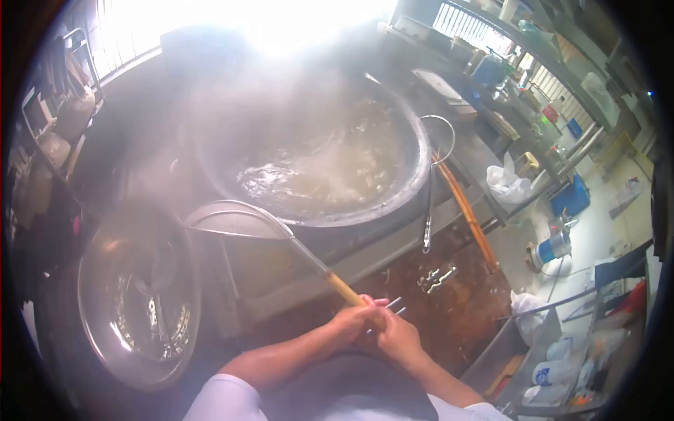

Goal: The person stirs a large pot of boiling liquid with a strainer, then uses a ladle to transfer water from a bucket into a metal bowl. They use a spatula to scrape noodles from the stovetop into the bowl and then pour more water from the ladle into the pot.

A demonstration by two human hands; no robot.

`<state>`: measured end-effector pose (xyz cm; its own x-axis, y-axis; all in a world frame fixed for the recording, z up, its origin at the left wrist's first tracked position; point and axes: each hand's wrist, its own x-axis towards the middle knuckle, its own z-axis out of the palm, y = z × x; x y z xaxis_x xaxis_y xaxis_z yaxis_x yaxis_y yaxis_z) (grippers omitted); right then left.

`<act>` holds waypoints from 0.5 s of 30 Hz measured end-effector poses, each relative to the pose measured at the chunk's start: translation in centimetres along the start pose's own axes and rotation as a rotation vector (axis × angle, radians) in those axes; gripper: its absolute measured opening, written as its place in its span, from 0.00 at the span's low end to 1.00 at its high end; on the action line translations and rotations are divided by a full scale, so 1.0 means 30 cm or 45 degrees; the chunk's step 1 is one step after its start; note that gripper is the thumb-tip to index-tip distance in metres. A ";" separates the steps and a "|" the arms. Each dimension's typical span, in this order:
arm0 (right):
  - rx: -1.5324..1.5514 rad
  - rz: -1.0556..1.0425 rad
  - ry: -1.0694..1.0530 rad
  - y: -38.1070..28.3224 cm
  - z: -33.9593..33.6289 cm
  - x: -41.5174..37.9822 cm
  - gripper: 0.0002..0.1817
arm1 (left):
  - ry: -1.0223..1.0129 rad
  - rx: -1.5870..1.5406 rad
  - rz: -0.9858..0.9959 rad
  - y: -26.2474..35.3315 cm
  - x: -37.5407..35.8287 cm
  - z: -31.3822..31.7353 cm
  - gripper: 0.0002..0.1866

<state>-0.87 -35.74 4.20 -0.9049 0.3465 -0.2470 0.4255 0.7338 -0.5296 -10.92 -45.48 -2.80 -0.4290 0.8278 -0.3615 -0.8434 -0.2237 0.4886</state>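
My left hand [352, 321] is closed around the wooden handle [344, 288] of a long strainer. The strainer's round mesh head [237, 221] is at the near left rim of a large steaming wok [414, 184], above the metal bowl's right side. Cloudy liquid [330, 161] bubbles in the wok under thick steam. Against the left one, my right hand [399, 338] has its fingers closed; thin metal prongs [397, 306] stick out beside it. What it grips is hard to make out.
A wide metal bowl [140, 309] is at the left. Right of the wok lie a ring-headed tool [430, 210] and long wooden sticks [467, 214]. A plastic bag [508, 184] and a blue container [570, 196] are farther right. Shelves [562, 154] line the right side.
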 end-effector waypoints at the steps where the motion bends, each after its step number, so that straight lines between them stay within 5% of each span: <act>1: -0.004 0.000 0.009 -0.001 -0.007 0.006 0.20 | 0.063 0.082 -0.071 0.014 -0.011 0.006 0.07; 3: 0.072 0.046 -0.114 -0.004 -0.016 0.013 0.18 | 0.122 0.166 -0.142 0.042 -0.047 0.014 0.11; 6: 0.119 0.000 -0.128 -0.016 -0.056 -0.003 0.17 | -0.220 0.824 0.094 0.009 -0.040 -0.119 0.37; 7: 0.123 -0.004 -0.125 -0.002 -0.061 0.001 0.17 | -0.363 0.756 0.071 0.072 -0.098 -0.084 0.38; 9: 0.761 0.042 -0.349 0.050 -0.069 0.014 0.15 | -0.306 1.076 -0.057 -0.006 -0.112 -0.271 0.40; 11: 0.917 0.244 -0.509 0.108 -0.072 0.053 0.15 | 0.044 1.446 -0.256 -0.060 -0.190 -0.421 0.38; 13: 0.500 0.049 -0.190 0.153 -0.044 0.095 0.15 | 0.120 1.618 -0.488 -0.165 -0.226 -0.679 0.40; 14: 0.603 0.013 -0.174 0.116 -0.056 0.092 0.16 | 0.292 1.624 -0.560 -0.214 -0.286 -0.769 0.42; 15: 0.706 -0.024 -0.162 0.075 -0.062 0.091 0.16 | 0.493 1.602 -0.386 -0.424 -0.313 -1.065 0.41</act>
<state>-2.38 -32.07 3.85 -0.9201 0.2383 -0.3110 0.3756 0.3109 -0.8731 -6.50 -66.85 -31.00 -0.5192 0.5161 -0.6812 -0.1442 0.7327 0.6651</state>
